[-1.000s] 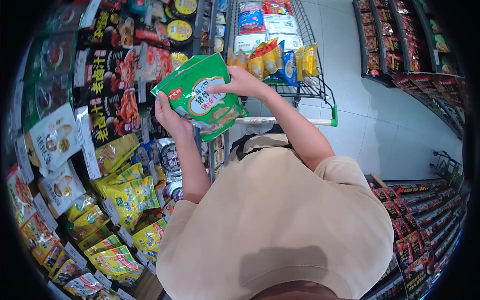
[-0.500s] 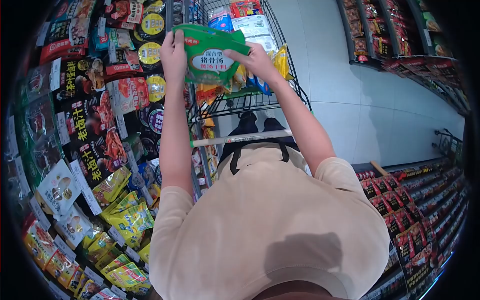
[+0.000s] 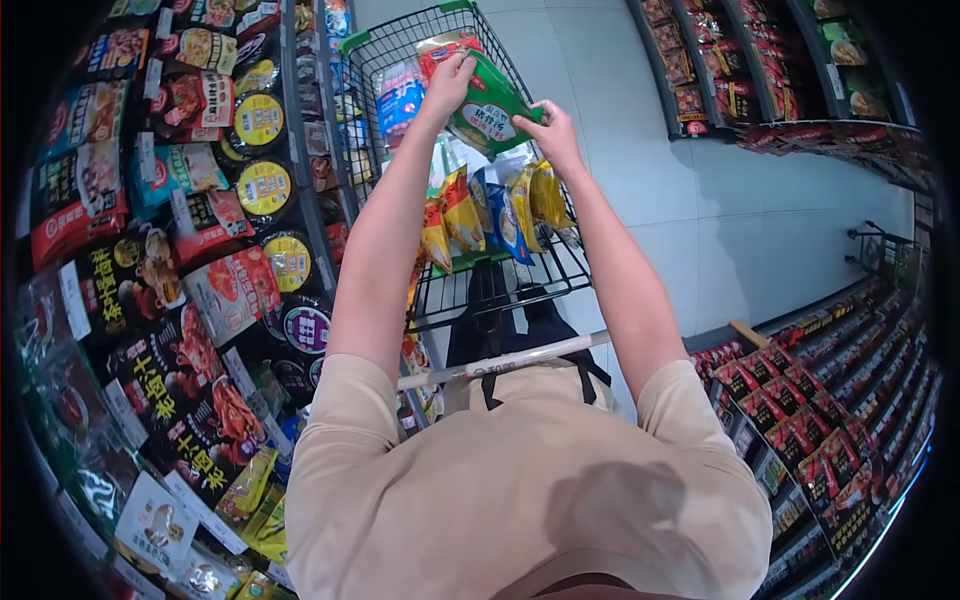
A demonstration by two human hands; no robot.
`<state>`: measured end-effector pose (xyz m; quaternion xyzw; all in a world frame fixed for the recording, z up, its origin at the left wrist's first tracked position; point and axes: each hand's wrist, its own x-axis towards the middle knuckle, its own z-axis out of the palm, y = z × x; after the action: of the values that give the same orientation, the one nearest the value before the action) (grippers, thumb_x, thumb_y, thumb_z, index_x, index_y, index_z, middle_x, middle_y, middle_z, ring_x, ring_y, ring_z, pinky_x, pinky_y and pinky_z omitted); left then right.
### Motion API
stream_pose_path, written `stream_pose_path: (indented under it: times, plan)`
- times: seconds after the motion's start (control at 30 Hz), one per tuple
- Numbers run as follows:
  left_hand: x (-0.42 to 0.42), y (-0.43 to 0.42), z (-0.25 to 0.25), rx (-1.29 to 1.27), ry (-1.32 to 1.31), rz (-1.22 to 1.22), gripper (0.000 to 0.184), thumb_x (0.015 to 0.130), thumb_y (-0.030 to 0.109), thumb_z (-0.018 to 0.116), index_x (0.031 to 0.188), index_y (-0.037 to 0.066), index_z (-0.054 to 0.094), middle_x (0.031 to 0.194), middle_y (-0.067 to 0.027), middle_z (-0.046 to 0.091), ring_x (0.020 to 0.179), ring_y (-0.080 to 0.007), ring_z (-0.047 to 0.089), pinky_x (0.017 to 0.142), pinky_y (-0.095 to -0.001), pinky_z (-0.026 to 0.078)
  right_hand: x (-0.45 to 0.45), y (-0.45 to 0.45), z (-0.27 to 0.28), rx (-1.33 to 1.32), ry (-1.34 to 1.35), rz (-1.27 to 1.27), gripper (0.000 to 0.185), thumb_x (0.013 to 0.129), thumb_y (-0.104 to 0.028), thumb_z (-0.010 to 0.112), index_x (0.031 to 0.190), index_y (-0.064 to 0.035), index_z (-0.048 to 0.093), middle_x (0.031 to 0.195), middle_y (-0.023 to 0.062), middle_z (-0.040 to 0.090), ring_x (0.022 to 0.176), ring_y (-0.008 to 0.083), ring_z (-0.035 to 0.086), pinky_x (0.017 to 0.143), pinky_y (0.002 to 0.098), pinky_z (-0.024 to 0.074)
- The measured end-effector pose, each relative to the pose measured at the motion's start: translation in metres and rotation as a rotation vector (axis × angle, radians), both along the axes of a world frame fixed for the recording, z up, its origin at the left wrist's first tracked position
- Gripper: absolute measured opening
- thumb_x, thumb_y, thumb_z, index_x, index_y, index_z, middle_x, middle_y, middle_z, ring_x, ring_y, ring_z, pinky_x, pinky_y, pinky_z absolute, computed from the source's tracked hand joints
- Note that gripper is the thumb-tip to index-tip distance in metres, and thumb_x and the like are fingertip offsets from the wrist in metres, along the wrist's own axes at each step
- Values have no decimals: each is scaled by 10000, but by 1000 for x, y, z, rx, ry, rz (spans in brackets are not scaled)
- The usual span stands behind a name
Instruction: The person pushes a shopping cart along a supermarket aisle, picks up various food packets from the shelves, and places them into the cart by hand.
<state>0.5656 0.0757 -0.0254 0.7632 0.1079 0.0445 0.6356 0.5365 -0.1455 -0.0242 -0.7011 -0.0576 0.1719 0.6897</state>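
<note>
A green packet of soup ingredients (image 3: 488,108) with a white label is held between both hands over the shopping cart (image 3: 400,27). My left hand (image 3: 449,85) grips its upper left corner. At the right edge, my right hand (image 3: 550,135) pinches the packet with thumb and fingers. Below the packet, yellow snack bags (image 3: 462,212) and a blue bag (image 3: 508,222) stand in the near part of the cart. A blue and white package (image 3: 399,100) lies beyond my left hand, and a red package (image 3: 437,52) is partly hidden by that hand.
Shelves on the left hold packaged foods, among them yellow-lidded tubs (image 3: 258,118) and black packets (image 3: 185,380). The cart's handle bar (image 3: 500,362) crosses in front of my body. Pale floor tiles (image 3: 650,230) lie to the right, with more shelves (image 3: 800,400) beyond.
Both hands have carried the green packet rightward, from beside the shelf to over the middle of the cart. The packet is now tilted, and my view has shifted, showing more of the cart's far end.
</note>
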Motion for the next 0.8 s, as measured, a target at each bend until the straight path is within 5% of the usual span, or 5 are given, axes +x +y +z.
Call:
stream_pose_path:
  times: [0.13,0.27,0.43,0.57,0.8]
  plan:
    - [19,-21,-53,6,34,27,302,1014,269,552,1004,-22,632,915,-131,650,875,-214,619,798,-354,480,-6,-9,-33,-320,14,18,300,821,-125,774,1026,37,626,896,102,733,775,91,641,694,261,508]
    - [14,-44,-94,75,-88,-8,283,1002,246,560,1020,-25,639,976,-145,644,938,-269,623,845,-359,486,-25,-10,-66,-539,-89,-130,252,832,-158,722,945,31,599,1020,242,719,914,365,713,795,431,547]
    - [-4,-70,-136,321,147,129,622,992,556,465,1353,61,570,1347,-239,582,1326,-371,496,1115,-603,263,-34,-12,-44,-885,-113,53,223,857,-190,680,931,14,629,879,284,689,845,466,674,768,535,546]
    - [-17,-74,-131,-185,468,91,701,966,593,489,1392,38,538,1367,-258,566,1342,-363,491,1135,-437,339,-36,-15,-33,-976,-169,131,228,860,-203,678,945,7,653,886,277,696,857,453,684,776,532,556]
    - [-28,-76,-127,29,479,-40,760,943,594,533,1427,9,485,1392,-246,551,1292,-342,544,1078,-396,409,-31,-25,-27,-1078,3,249,302,916,-290,656,998,0,677,949,264,704,932,441,680,835,526,545]
